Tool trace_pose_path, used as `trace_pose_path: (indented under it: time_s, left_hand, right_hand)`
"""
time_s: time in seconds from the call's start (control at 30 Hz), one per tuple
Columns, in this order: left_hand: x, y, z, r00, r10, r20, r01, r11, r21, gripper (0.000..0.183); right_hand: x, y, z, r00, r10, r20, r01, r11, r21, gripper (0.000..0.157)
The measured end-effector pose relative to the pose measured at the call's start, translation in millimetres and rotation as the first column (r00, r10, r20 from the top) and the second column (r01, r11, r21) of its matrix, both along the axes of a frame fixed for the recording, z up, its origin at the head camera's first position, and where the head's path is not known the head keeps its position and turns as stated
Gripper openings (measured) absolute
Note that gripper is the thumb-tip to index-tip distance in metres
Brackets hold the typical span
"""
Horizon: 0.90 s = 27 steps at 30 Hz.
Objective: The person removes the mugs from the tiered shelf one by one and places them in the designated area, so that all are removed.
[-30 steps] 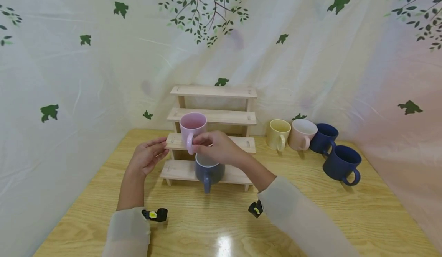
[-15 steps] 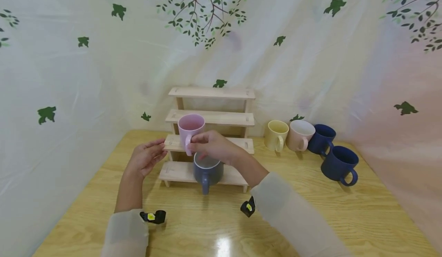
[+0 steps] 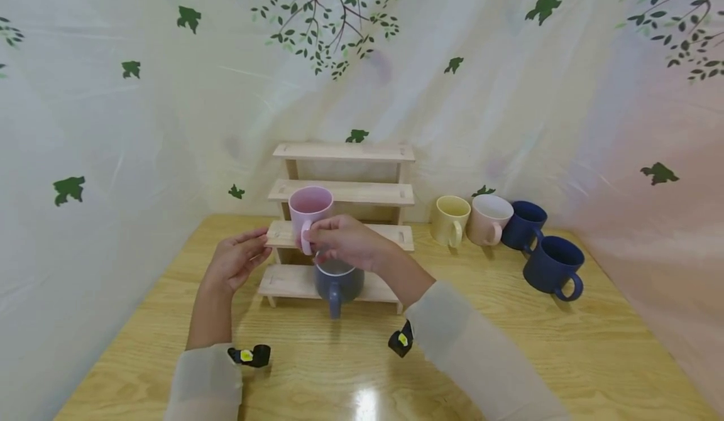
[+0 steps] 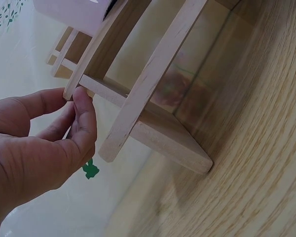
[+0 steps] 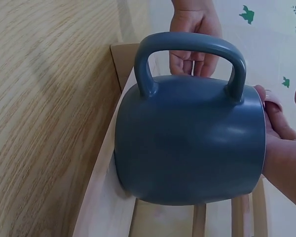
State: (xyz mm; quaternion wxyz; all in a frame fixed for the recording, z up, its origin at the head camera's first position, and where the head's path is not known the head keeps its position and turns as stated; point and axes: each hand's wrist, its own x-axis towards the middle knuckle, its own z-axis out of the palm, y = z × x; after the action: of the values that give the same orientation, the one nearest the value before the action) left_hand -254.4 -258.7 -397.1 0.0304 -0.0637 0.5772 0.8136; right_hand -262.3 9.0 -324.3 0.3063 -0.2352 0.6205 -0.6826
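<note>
A four-step wooden stand stands on the table. On its third step from the top, toward the left end, sits a pink mug. My right hand holds this mug by its handle, thumb and fingers at the handle's side. My left hand pinches the left end of the same step; in the left wrist view its thumb and fingertips meet at the board. A blue-grey mug stands on the lowest step, below my right hand, its handle toward me. That mug covers much of the right wrist view.
To the right of the stand, a yellow mug, a pale pink mug and two dark blue mugs stand on the wooden table. A white cloth with green leaf prints hangs behind and at the sides.
My right forearm has swung slightly left, while the hand stays at the pink mug's handle. The mug and my left hand keep their places on the step. The head view has shifted slightly.
</note>
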Motion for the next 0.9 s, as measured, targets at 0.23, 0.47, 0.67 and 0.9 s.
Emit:
trace_pose_path:
  time_s: [0.23, 0.47, 0.67, 0.9]
  left_hand:
    - [0.3, 0.5, 1.5, 1.0, -0.003, -0.009, 0.003, 1.0, -0.01, 0.031]
    - [-0.3, 0.7, 2.2, 1.0, -0.001, -0.011, 0.0, 1.0, -0.013, 0.032]
    - [-0.8, 1.1, 1.8, 1.0, 0.01, 0.005, -0.01, 1.0, -0.023, 0.032]
    - [1.3, 0.6, -0.4, 1.0, 0.006, -0.001, -0.006, 1.0, -0.009, 0.025]
  right_hand:
    - [-0.3, -5.4, -0.7, 0.997, -0.043, 0.065, 0.045, 0.999, -0.027, 0.014]
    - [2.7, -8.9, -0.6, 0.993, -0.077, 0.087, 0.082, 0.995, -0.056, 0.014]
    - [6.9, -12.5, -1.3, 0.989, -0.13, 0.065, 0.134, 0.989, -0.058, 0.015]
    - [12.4, -14.8, -3.7, 0.975, -0.222, 0.027, 0.224, 0.973, -0.055, 0.023]
